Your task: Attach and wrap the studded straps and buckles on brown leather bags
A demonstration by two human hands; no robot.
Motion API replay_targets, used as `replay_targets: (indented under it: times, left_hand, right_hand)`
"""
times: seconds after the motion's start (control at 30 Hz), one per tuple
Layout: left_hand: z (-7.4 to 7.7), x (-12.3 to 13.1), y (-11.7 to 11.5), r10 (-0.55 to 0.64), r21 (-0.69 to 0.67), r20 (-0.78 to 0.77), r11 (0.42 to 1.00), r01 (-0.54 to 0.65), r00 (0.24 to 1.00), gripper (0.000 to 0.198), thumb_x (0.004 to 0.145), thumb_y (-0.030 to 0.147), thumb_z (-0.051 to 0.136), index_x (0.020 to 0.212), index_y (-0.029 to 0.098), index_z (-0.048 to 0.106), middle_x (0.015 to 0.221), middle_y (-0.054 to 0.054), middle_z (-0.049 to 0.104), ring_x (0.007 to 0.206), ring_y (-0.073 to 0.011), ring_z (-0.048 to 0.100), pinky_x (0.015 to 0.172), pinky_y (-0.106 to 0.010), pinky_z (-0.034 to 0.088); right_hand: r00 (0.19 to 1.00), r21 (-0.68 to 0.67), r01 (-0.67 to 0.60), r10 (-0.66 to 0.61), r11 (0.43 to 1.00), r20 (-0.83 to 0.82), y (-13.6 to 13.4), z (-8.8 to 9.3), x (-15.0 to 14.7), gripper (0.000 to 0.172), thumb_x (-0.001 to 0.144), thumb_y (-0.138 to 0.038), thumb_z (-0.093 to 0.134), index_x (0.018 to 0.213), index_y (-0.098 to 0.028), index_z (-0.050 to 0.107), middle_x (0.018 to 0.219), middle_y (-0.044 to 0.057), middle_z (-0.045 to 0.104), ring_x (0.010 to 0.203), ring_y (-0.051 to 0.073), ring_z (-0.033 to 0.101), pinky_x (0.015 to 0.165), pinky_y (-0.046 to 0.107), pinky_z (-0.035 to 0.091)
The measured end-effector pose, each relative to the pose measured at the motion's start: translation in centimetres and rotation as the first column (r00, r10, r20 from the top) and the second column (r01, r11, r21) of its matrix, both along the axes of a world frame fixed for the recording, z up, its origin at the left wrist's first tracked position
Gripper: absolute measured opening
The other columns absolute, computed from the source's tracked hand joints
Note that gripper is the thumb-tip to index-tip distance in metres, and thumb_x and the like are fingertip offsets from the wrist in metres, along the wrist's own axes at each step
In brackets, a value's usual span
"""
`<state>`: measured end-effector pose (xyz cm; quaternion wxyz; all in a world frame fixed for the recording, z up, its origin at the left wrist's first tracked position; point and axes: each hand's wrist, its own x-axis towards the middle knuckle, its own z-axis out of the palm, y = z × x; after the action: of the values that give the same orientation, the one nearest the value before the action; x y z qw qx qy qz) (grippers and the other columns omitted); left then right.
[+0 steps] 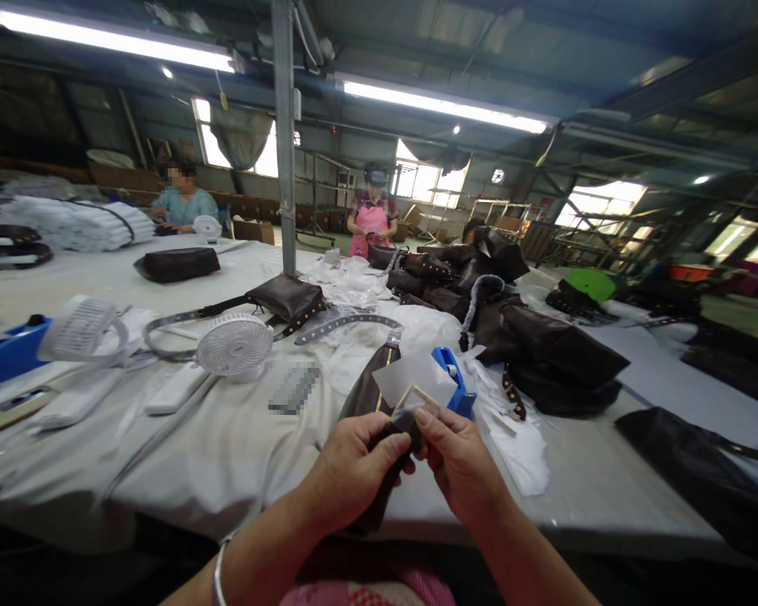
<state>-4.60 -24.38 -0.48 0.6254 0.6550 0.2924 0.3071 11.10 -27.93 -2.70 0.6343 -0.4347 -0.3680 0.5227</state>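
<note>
Tabletop: both hands hold a bag, contents hidden.

Head-worn camera looks forward and down, near the bare left hand and bare right hand, across the white-covered table.

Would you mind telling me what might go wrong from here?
The thin whitish sheet overlaps the dark brown, leather-like bag in this view, so it might crease or slip. The blue plastic tool beyond the right hand could be knocked. The bag reaches the near edge of the white-covered table, so it may slide if the left hand loosens.
</note>
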Motion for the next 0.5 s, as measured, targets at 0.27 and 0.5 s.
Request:
replay_targets:
  times: [0.27,0.5]
  left_hand:
    - [-0.27,-0.02,-0.26,0.005,0.011,-0.022,1.0,-0.004,1.0,0.027,0.091,0.039,0.053,0.086,0.016,0.065,0.07,-0.002,0.065,0.055,-0.0112,0.055,0.053,-0.022,0.044]
    - [-0.19,-0.26,-0.46,0.004,0.035,-0.047,0.999,-0.002,0.999,0.026,0.092,0.038,0.05,0.087,0.016,0.063,0.076,-0.003,0.066,0.056,-0.0109,0.056,0.052,-0.021,0.044]
  right_hand:
    - [0.995,-0.033,0.055,-0.057,0.998,-0.082,0.0,-0.22,-0.15,0.026,0.076,-0.041,0.076,0.071,-0.017,0.067,0.057,-0.003,0.052,0.051,0.009,0.039,0.046,0.023,0.032]
    - [0.998,-0.041,0.061,-0.061,0.997,0.016,-0.05,-0.31,0.06,0.033,0.078,-0.047,0.073,0.065,-0.017,0.064,0.055,-0.003,0.052,0.051,0.01,0.039,0.048,0.025,0.028]
